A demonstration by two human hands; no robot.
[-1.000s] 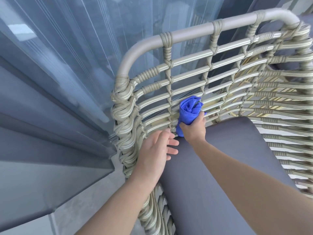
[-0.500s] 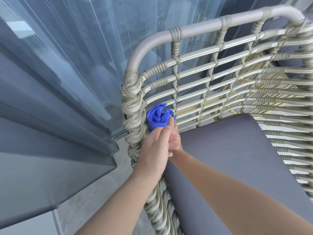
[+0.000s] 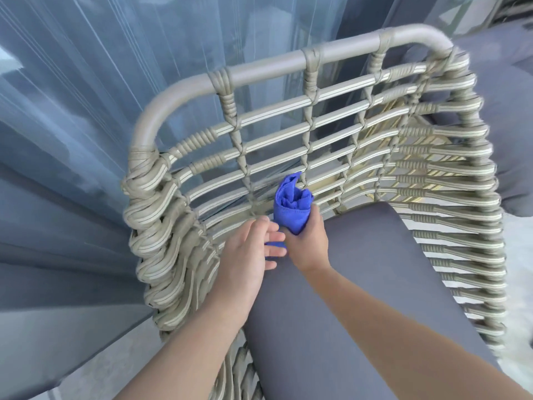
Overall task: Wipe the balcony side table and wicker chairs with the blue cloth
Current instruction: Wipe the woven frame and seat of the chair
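Right hand [image 3: 308, 241] curled round bunched blue cloth [image 3: 292, 204], pressing it against lower slats of wicker chair [image 3: 317, 125] back, just above grey seat cushion [image 3: 360, 284]. Left hand [image 3: 248, 252] spread, fingers relaxed, beside cloth's lower end.

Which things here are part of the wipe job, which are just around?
In the job: blue cloth, gripped by right hand; wicker chair; left hand, open beside the cloth.
Just around: grey seat cushion; sheer curtain.
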